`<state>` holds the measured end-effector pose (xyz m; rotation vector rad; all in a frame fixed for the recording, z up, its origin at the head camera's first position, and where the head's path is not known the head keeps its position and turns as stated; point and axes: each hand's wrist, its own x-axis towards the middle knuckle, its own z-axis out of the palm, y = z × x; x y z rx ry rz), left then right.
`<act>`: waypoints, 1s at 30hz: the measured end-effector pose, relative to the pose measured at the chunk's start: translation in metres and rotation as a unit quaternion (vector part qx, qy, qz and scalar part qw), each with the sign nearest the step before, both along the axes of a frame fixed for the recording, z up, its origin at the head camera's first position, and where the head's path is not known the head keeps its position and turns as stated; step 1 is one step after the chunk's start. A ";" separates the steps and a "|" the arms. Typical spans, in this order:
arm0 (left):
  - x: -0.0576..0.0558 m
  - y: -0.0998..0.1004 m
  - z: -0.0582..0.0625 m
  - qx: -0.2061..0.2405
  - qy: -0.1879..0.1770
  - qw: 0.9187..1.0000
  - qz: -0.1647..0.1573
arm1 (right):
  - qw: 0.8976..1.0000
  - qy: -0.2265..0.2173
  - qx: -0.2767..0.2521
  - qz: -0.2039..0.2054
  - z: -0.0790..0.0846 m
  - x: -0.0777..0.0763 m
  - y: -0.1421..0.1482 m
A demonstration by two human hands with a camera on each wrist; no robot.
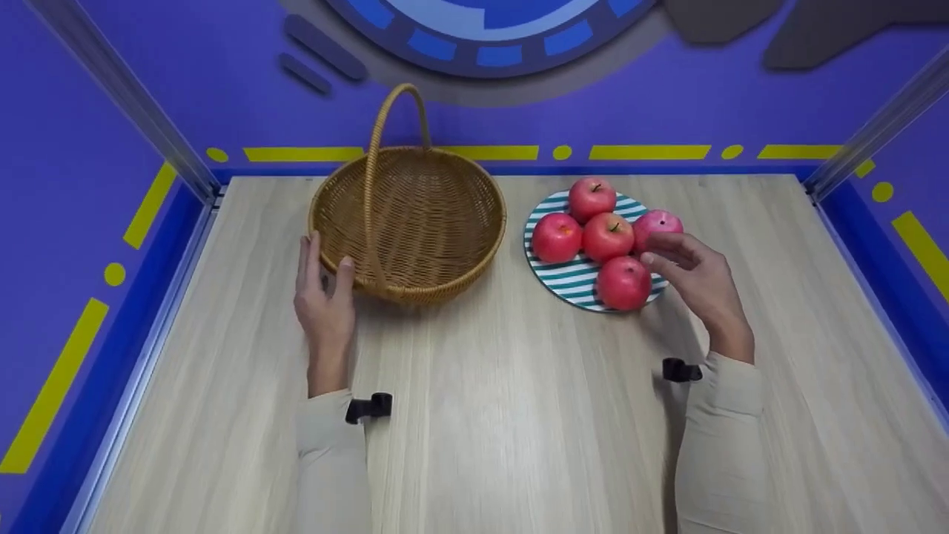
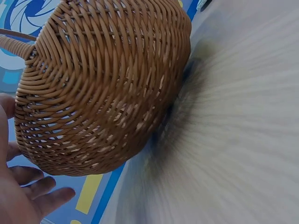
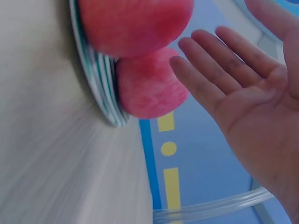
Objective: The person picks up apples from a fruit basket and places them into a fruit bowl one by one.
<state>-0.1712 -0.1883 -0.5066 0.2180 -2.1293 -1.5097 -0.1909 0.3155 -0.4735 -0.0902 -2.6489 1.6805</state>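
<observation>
A brown wicker basket (image 1: 415,285) with a tall arched handle stands at the back left of the table. My left hand (image 1: 324,311) is at its near left rim, thumb and fingers spread and fairly straight; in the left wrist view the thumb and one fingertip meet the rim's edge, the other fingers apart from it. On the right, several red apples (image 1: 624,283) lie on a round plate (image 1: 567,284) with white and green stripes. My right hand (image 1: 700,278) hovers at the plate's right side, beside a pinkish apple (image 1: 656,222), with extended fingers and nothing held.
A light wooden table (image 1: 489,415) carries everything. Blue-purple panels (image 1: 252,111) with yellow markings wall it in at the back and sides, with metal posts at the corners. The basket's handle (image 1: 374,163) rises above its rim.
</observation>
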 end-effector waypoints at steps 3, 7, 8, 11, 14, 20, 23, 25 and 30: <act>0.002 0.003 0.004 -0.022 -0.016 1.000 0.008 | 0.999 0.037 -0.018 -0.028 0.002 0.001 -0.009; 0.005 0.011 0.009 -0.038 -0.005 0.999 0.025 | 0.995 0.083 -0.027 -0.047 0.003 0.000 -0.021; 0.006 0.013 0.012 -0.039 0.008 0.999 0.034 | 0.994 0.093 -0.027 -0.049 0.003 -0.001 -0.024; 0.009 0.019 0.023 -0.046 0.061 0.995 0.065 | 0.990 0.132 -0.024 -0.049 0.005 -0.006 -0.033; 0.008 0.026 0.041 -0.069 0.128 0.986 0.079 | 0.984 0.171 -0.004 -0.048 0.008 -0.013 -0.040; -0.007 0.044 0.089 -0.122 0.238 0.962 0.053 | 0.973 0.226 0.045 -0.018 0.030 -0.026 -0.049; -0.011 0.057 0.109 -0.151 0.273 0.949 0.044 | 0.969 0.240 0.059 0.010 0.043 -0.032 -0.054; -0.014 0.067 0.120 -0.173 0.295 0.939 0.032 | 0.967 0.242 0.075 0.023 0.050 -0.035 -0.059; -0.022 0.095 0.141 -0.226 0.331 0.915 -0.044 | 0.966 0.214 0.138 0.041 0.065 -0.043 -0.073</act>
